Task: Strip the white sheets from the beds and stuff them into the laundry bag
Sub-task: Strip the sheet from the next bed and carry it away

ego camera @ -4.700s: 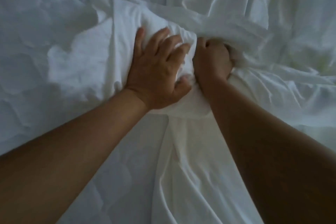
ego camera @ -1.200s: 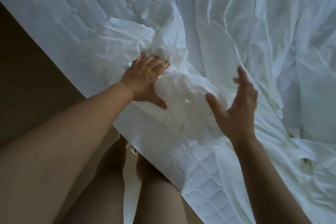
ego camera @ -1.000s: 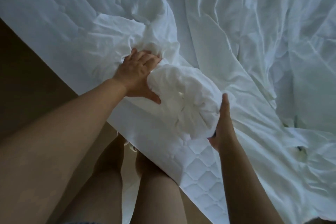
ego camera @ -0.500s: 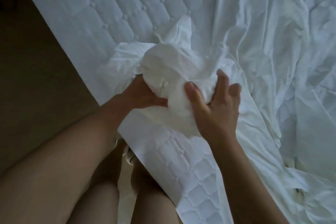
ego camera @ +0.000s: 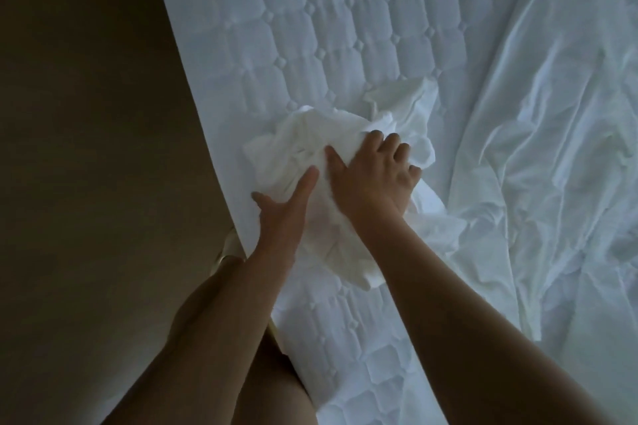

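Observation:
A white sheet (ego camera: 552, 134) lies rumpled over the right half of a quilted mattress (ego camera: 310, 28). Its near end is gathered into a wad (ego camera: 310, 134) close to the mattress's left edge. My right hand (ego camera: 376, 172) is on top of the wad with its fingers curled into the fabric. My left hand (ego camera: 283, 214) lies against the wad's near left side, fingers straight and spread, not gripping. No laundry bag is in view.
A dark brown floor (ego camera: 86, 183) fills the left of the view beside the mattress edge. My bare legs (ego camera: 214, 338) stand against that edge at the bottom. The stripped quilted mattress top shows at the far left and near me.
My left hand has let go of the wad and now lies flat against its side. My right hand has shifted onto the wad's top and digs in. The view has swung left, showing more floor.

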Motion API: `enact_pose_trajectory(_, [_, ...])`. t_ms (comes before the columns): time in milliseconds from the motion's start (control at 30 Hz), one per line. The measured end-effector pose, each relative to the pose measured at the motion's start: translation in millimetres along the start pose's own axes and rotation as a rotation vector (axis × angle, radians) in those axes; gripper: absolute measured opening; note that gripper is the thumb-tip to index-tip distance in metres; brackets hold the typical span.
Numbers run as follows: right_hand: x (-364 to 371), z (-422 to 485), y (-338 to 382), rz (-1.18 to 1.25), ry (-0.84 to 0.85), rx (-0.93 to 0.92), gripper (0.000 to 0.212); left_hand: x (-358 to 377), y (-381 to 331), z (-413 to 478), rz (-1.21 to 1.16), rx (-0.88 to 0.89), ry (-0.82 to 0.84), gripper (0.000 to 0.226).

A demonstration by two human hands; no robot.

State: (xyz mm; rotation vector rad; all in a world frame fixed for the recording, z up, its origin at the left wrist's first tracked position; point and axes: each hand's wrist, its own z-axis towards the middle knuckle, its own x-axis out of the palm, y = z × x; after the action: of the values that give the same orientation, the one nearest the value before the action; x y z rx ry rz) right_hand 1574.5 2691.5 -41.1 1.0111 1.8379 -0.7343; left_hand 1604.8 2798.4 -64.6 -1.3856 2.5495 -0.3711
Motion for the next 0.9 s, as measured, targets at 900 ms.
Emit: enact_pose_trajectory(900, [39.1, 54.4, -138.2, 1.194, 0.675, 0.247, 0.050, 85.9, -7.0, 64.7, 0.295, 0.470, -0.165, 0.120])
